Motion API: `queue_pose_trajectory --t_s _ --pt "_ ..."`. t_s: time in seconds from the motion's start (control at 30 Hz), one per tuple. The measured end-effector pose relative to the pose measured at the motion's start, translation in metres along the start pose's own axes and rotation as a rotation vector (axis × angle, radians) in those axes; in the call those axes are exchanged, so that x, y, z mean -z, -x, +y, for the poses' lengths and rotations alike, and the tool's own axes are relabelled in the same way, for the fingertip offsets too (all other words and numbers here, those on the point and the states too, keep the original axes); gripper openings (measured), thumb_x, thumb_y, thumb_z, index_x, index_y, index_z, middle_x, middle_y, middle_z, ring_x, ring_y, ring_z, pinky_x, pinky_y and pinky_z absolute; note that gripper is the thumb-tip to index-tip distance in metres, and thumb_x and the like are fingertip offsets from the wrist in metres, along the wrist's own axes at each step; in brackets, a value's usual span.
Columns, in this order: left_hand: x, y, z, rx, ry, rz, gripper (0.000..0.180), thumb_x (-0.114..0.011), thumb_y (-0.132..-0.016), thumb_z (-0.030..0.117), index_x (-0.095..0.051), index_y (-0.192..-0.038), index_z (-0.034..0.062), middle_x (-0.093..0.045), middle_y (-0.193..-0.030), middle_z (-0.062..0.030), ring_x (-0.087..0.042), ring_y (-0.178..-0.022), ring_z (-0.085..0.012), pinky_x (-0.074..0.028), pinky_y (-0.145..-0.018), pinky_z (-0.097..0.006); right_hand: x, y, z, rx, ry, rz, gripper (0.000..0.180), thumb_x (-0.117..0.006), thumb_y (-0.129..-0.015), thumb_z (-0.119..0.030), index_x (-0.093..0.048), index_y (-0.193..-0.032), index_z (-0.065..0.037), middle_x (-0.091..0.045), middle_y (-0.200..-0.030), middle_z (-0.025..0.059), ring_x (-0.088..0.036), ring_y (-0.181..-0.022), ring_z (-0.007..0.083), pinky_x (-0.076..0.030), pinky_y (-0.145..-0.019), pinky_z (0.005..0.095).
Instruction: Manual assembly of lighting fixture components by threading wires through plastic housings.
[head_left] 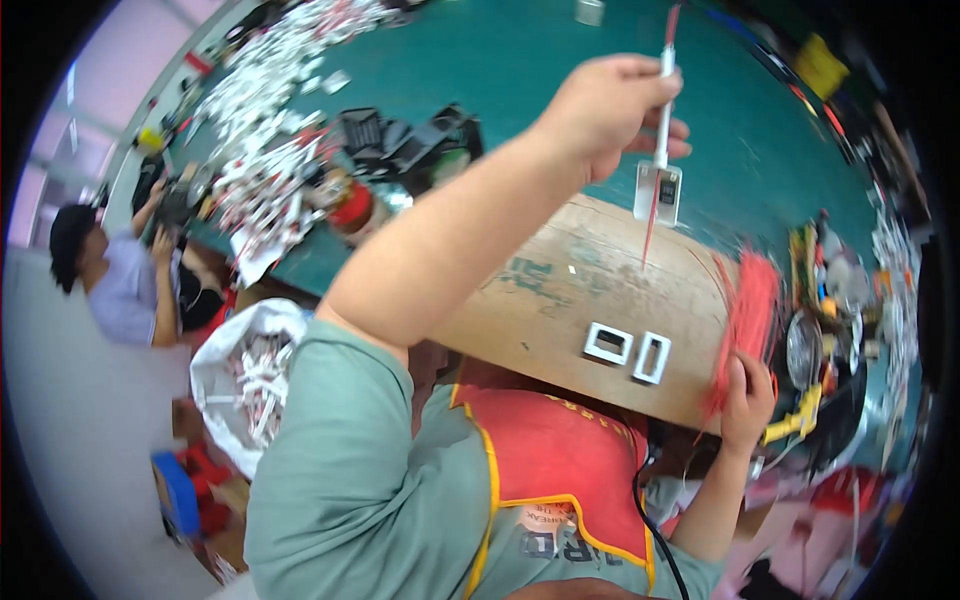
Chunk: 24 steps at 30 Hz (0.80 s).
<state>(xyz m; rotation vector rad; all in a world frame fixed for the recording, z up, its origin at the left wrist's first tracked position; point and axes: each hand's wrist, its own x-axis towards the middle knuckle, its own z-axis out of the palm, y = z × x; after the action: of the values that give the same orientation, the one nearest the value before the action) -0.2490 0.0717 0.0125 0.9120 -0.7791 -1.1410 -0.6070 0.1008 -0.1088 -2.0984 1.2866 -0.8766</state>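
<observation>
My left hand (622, 110) is raised over the board, fingers closed round a thin white tube (664, 125). Red wire runs out of both ends of the tube. At its lower end sits a small pale rectangular housing (645, 195) with a dark part inside. On the right, my right hand (748, 405) has its fingers curled at the near end of a thick bundle of red wires (752, 310). Two white rectangular frames, a wider one (607, 343) and a narrower one (652, 358), lie on the worn brown board (530, 330) between my arms.
White parts with red wires (270, 150) are heaped at the left of the green table (520, 60), near black trays (410, 140) and a red-banded jar (350, 208). A white sack (215, 365) holds similar parts. Another person (125, 280) sits far left. Tools crowd the right side, including a yellow-handled one (795, 418).
</observation>
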Motion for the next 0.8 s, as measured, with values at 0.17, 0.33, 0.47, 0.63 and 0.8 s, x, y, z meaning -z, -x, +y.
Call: queue_pose_trajectory --t_s 0.17,0.33,0.47,0.63,0.8 --pt "0.059 0.006 0.117 -0.276 -0.655 0.235 0.025 -0.063 -0.087 0.024 -0.065 -0.095 0.0002 -0.063 -0.078 -0.0084 -0.061 -0.072 -0.0146 -0.053 -0.063 -0.028 0.012 0.030 0.019 -0.086 -0.029 0.097 0.020 -0.058 -0.093 -0.014 -0.063 -0.102 0.003 -0.059 -0.089 0.0040 -0.053 -0.078 0.0106 -0.042 -0.071 0.0233" --pt "0.242 0.039 0.184 -0.221 -1.659 0.551 0.035 -0.067 -0.082 0.029 -0.065 -0.108 0.0048 -0.068 -0.088 -0.0097 -0.064 -0.071 -0.0185 -0.050 -0.067 -0.031 0.011 0.050 0.026 -0.091 -0.129 0.127 0.018 -0.058 -0.093 -0.015 -0.064 -0.101 0.001 -0.053 -0.084 -0.0008 -0.043 -0.062 0.0034 -0.033 -0.054 0.0189" --pt "0.357 0.070 0.193 0.220 -1.972 0.716 0.023 -0.069 -0.076 0.022 -0.071 -0.097 0.0135 -0.070 -0.090 -0.0131 -0.067 -0.084 -0.0269 -0.052 -0.078 -0.037 0.018 0.059 0.018 -0.167 -0.106 0.124 0.014 -0.058 -0.092 -0.010 -0.063 -0.097 0.003 -0.055 -0.084 0.0036 -0.050 -0.074 0.0105 -0.040 -0.065 0.0233" --pt "0.389 0.090 0.178 0.449 -2.147 0.669 0.023 -0.059 -0.079 0.013 -0.071 -0.098 0.0131 -0.067 -0.103 -0.0153 -0.065 -0.096 -0.0307 -0.051 -0.084 -0.041 0.030 0.072 0.016 -0.132 -0.050 0.142 0.016 -0.057 -0.093 -0.012 -0.063 -0.098 0.002 -0.054 -0.081 0.0016 -0.044 -0.065 0.0068 -0.036 -0.057 0.0208" --pt "0.430 0.101 0.174 0.457 -2.206 0.823 0.022 -0.056 -0.079 0.012 -0.070 -0.096 0.0088 -0.066 -0.104 -0.0178 -0.064 -0.099 -0.0340 -0.051 -0.082 -0.044 0.030 0.081 0.010 -0.205 -0.078 0.188 0.019 -0.058 -0.094 -0.015 -0.063 -0.098 0.002 -0.050 -0.074 -0.0012 -0.039 -0.059 0.0052 -0.030 -0.052 0.0207"
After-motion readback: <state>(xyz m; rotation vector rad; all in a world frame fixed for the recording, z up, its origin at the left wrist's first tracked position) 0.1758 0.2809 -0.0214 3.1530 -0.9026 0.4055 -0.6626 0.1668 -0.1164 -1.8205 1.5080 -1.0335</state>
